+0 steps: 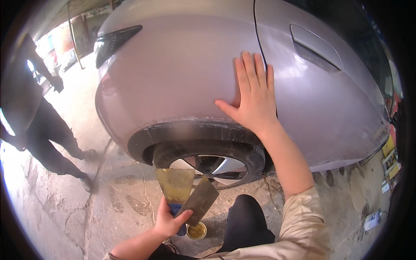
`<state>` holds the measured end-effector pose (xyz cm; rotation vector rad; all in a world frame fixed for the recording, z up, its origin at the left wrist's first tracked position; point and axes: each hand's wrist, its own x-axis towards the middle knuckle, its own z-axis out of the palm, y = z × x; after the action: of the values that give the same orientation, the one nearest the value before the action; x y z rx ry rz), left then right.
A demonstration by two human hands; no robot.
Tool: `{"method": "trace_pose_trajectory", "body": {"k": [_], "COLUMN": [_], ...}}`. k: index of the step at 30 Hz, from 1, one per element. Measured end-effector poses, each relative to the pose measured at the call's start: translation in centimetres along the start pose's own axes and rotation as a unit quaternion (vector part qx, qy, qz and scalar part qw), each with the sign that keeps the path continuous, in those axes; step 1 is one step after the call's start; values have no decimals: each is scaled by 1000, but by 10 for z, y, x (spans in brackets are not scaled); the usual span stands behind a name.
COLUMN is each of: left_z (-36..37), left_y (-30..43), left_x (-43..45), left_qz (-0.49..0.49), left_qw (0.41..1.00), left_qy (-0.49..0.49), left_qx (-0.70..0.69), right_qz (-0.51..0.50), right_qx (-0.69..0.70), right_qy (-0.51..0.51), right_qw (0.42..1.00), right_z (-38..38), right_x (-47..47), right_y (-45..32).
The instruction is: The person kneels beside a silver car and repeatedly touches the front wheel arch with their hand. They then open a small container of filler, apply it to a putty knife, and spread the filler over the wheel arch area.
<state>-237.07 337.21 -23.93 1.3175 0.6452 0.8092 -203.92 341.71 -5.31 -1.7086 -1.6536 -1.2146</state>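
My right hand [255, 92] lies with fingers apart on the mauve rear quarter panel [182, 71] of a car, just above the wheel arch, its fingers near the door seam. Low in the view, my left hand [170, 217] holds a putty spreader [175, 185] with a wide yellowish blade and a blue handle, together with a dark grey rectangular plate [200, 201] under the thumb. Below that hand, a small round tin [196, 230] with yellowish contents stands on the ground. Whitish scuffs show along the edge of the black wheel arch trim [195, 130].
The rear wheel [211, 165] is right in front of my knees. At the left a person [39, 113] in dark clothes stands on the cracked concrete [113, 208]. A metal can [372, 219] and several yellow items [390, 156] are on the ground at the right.
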Motion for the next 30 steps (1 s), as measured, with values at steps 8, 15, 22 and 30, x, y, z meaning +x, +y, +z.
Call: {"method": "trace_pose_trajectory", "body": {"k": [8,15,22,30], "left_z": [-6,-12,-18,-24], "left_y": [-10,-8,0,-3], "left_x": [-2,0,0,-6], "left_qz": [3,-6,9,5], "left_qw": [1000,1000,999,1000], "left_qy": [2,-8,14,6], "left_qx": [-3,-8,-30,7], "right_qz": [-103,-133,-44,-45], "right_qx": [-30,40,-66,-42], "right_qy": [-1,-50,-19,13], "right_qw": [994,989,997,998], "right_z": [31,21,2,13], "right_x": [85,44,-28,16], "right_y": [-53,-16,29,7]}}
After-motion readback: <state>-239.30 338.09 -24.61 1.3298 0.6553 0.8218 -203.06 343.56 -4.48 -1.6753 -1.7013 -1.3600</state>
